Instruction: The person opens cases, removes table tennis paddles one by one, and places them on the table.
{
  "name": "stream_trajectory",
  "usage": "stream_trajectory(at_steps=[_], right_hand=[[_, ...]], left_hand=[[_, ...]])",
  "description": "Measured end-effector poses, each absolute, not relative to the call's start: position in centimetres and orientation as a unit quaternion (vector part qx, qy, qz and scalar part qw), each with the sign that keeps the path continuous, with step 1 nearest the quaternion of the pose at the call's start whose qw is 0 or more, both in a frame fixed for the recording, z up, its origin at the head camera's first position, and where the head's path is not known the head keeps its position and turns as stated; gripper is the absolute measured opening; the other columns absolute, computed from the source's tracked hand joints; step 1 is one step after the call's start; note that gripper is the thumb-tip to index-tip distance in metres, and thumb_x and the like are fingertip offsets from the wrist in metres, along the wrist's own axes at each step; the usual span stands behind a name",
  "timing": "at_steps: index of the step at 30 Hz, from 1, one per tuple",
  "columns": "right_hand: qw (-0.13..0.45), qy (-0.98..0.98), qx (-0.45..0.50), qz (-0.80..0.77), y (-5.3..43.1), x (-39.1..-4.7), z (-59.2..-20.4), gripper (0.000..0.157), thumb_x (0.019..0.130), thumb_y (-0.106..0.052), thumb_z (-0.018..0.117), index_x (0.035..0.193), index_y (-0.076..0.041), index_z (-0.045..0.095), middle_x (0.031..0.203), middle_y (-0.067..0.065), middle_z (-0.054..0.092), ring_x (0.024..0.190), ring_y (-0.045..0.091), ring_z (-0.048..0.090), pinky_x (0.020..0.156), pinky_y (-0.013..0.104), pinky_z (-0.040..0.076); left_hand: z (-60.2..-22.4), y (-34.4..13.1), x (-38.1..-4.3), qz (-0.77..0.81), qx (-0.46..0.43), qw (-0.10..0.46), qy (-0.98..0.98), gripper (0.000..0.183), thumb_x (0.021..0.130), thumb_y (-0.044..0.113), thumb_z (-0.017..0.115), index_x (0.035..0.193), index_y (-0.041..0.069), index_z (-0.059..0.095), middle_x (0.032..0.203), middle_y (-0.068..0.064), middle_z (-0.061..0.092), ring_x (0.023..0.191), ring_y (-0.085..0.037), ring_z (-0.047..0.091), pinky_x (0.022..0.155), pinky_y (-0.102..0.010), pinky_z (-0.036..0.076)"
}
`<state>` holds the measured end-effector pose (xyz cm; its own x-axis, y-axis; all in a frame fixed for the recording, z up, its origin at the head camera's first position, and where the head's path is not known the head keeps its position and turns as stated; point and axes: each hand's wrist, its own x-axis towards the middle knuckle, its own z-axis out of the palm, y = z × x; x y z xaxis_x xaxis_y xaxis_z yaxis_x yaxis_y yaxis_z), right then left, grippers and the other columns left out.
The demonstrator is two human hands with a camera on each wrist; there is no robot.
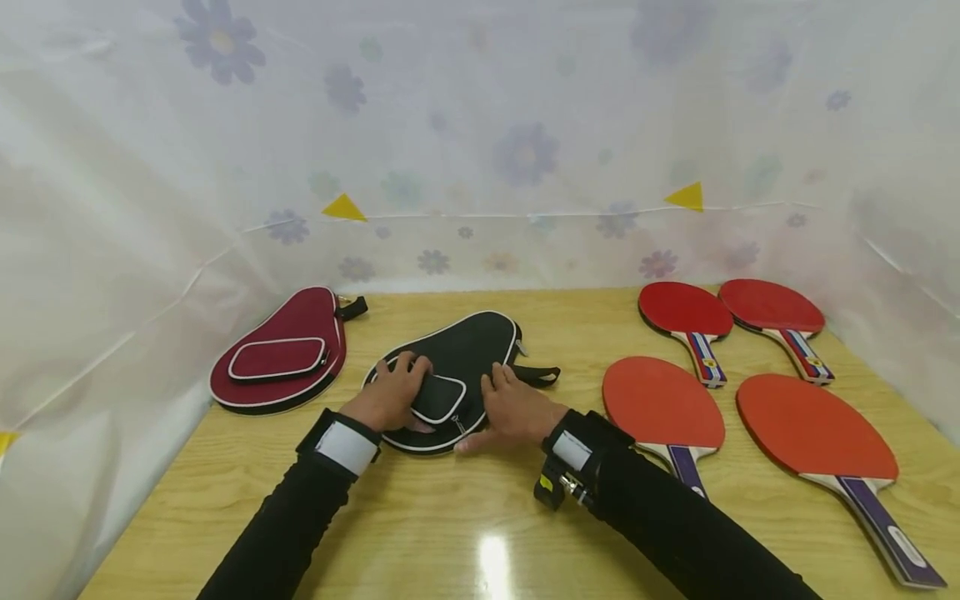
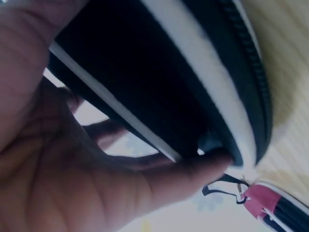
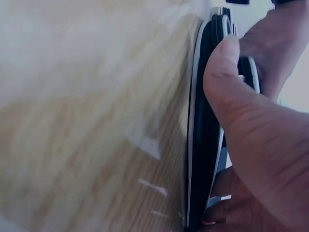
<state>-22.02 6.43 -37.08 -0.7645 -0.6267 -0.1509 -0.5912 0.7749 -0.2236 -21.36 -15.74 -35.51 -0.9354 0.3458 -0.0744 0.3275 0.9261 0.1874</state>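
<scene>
A black table tennis paddle case with white piping lies flat on the table, its small zipped pocket facing up. My left hand grips that pocket at its left part, the fingers bent over it and the thumb nearer me. In the left wrist view, the case's white-edged side passes close by the thumb. My right hand rests along the case's right edge, fingers extended over the top and thumb toward the front rim. The right wrist view shows the thumb against the case's side.
A dark red paddle case with a black strap lies at the left. Several red-faced paddles lie at the right: two smaller ones behind, one of them a red paddle, and two larger ones in front, including an orange-red paddle. Flowered sheeting borders the table.
</scene>
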Motion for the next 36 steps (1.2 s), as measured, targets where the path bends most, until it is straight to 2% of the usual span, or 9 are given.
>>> stream_trajectory(at_steps=[9, 13, 18, 22, 28, 36], right_hand=[[0.148, 0.926, -0.338, -0.079, 7.0, -23.5, -36.4, 0.112, 0.083, -0.067, 0.07, 0.155, 0.008, 0.027, 0.162, 0.031, 0.014, 0.152, 0.042, 0.014, 0.121, 0.05, 0.021], [0.151, 0.925, -0.339, -0.082, 7.3, -23.8, -36.4, 0.112, 0.081, -0.064, 0.074, 0.155, 0.007, 0.028, 0.163, 0.03, 0.015, 0.152, 0.041, 0.014, 0.121, 0.051, 0.021], [0.142, 0.922, -0.347, -0.101, 6.9, -23.3, -36.6, 0.111, 0.082, -0.064, 0.074, 0.151, 0.013, 0.032, 0.158, 0.036, 0.022, 0.149, 0.047, 0.02, 0.12, 0.05, 0.024], [0.138, 0.918, -0.347, -0.129, 6.1, -22.7, -36.5, 0.112, 0.083, -0.064, 0.073, 0.149, 0.017, 0.032, 0.155, 0.04, 0.024, 0.147, 0.049, 0.022, 0.121, 0.05, 0.018], [0.166, 0.921, -0.329, -0.122, 6.2, -23.1, -36.0, 0.112, 0.083, -0.064, 0.073, 0.153, 0.012, 0.029, 0.16, 0.034, 0.019, 0.15, 0.048, 0.015, 0.121, 0.049, 0.021], [0.22, 0.909, -0.322, -0.149, 7.3, -24.7, -35.9, 0.11, 0.079, -0.055, 0.082, 0.158, -0.001, 0.027, 0.165, 0.023, 0.013, 0.153, 0.041, 0.007, 0.12, 0.053, 0.021]], left_hand=[[-35.3, -14.2, -20.3, 0.066, 0.098, 0.056, 0.991, 0.08, 0.076, 0.04, 0.089, 0.131, 0.007, 0.042, 0.138, -0.029, 0.039, 0.12, -0.062, 0.042, 0.078, -0.067, 0.052], [-35.3, -13.4, -19.9, 0.051, 0.072, 0.052, 0.995, 0.085, 0.075, 0.044, 0.088, 0.135, 0.005, 0.041, 0.138, -0.03, 0.039, 0.123, -0.063, 0.041, 0.079, -0.067, 0.052], [-35.5, -12.6, -19.4, 0.051, 0.053, 0.042, 0.996, 0.087, 0.072, 0.044, 0.09, 0.133, 0.004, 0.043, 0.135, -0.03, 0.042, 0.12, -0.064, 0.043, 0.076, -0.067, 0.053], [-35.5, -12.3, -19.4, 0.049, 0.041, 0.031, 0.997, 0.088, 0.071, 0.044, 0.091, 0.133, 0.003, 0.043, 0.133, -0.031, 0.043, 0.12, -0.064, 0.044, 0.075, -0.068, 0.053], [-35.6, -11.7, -19.0, 0.047, 0.025, 0.007, 0.999, 0.091, 0.069, 0.047, 0.091, 0.133, 0.002, 0.046, 0.129, -0.031, 0.046, 0.116, -0.063, 0.047, 0.073, -0.067, 0.054], [-36.2, -10.2, -18.0, -0.01, 0.004, -0.052, 0.999, 0.096, 0.066, 0.064, 0.085, 0.132, 0.002, 0.053, 0.123, -0.032, 0.054, 0.103, -0.058, 0.057, 0.059, -0.056, 0.058]])
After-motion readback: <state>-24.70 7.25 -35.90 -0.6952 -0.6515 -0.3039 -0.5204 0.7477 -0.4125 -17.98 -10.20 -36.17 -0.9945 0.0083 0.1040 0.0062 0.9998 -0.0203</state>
